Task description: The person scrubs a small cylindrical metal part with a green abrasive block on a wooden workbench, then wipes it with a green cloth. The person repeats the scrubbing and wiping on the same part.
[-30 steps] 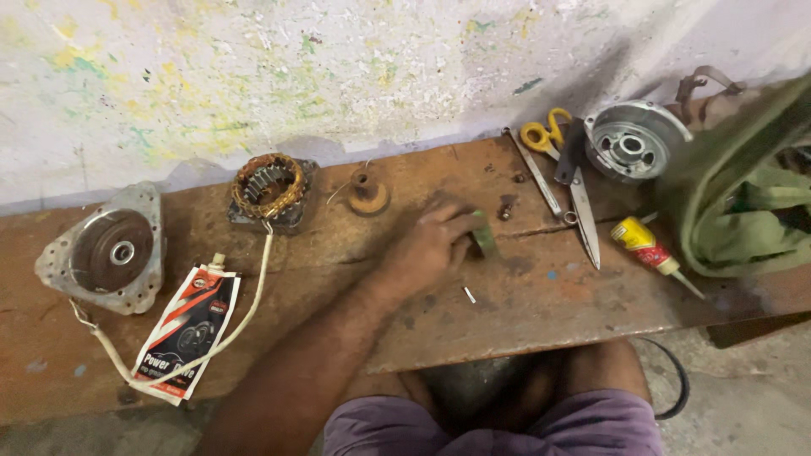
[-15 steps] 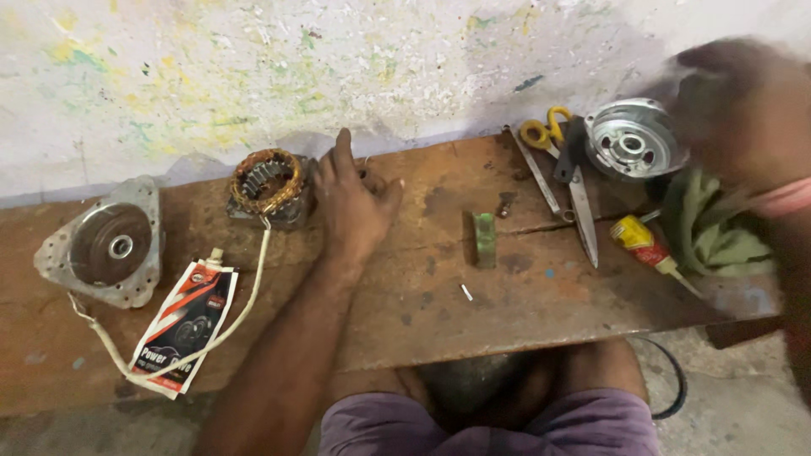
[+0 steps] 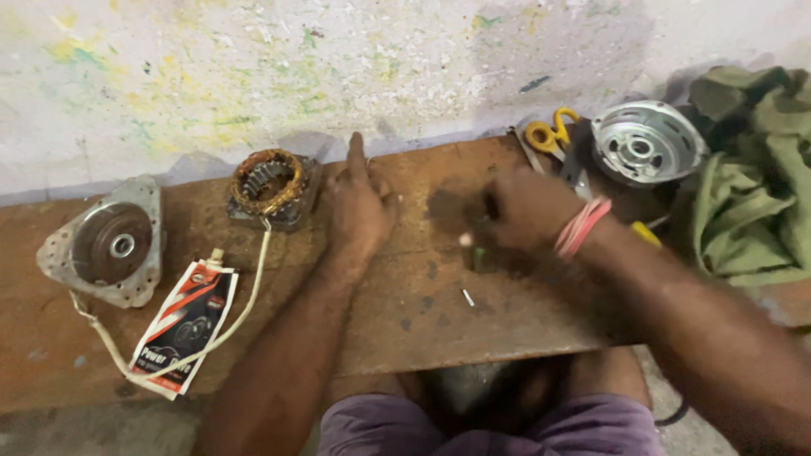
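From the head camera we see our right hand [image 3: 528, 207] closing its fingertips on a small green block [image 3: 482, 257] mid-bench; whether it grips, we cannot tell. It looks light, stiff and easily dropped — best pinched by its sides. Our left hand [image 3: 359, 203] rests flat and empty beside the copper-wound stator [image 3: 269, 182].

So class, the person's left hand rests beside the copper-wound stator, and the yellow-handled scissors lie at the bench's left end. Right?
Not quite. The head view shows the yellow-handled scissors near the bench's right end, beside the round silver metal housing. The left hand does rest beside the copper-wound stator.
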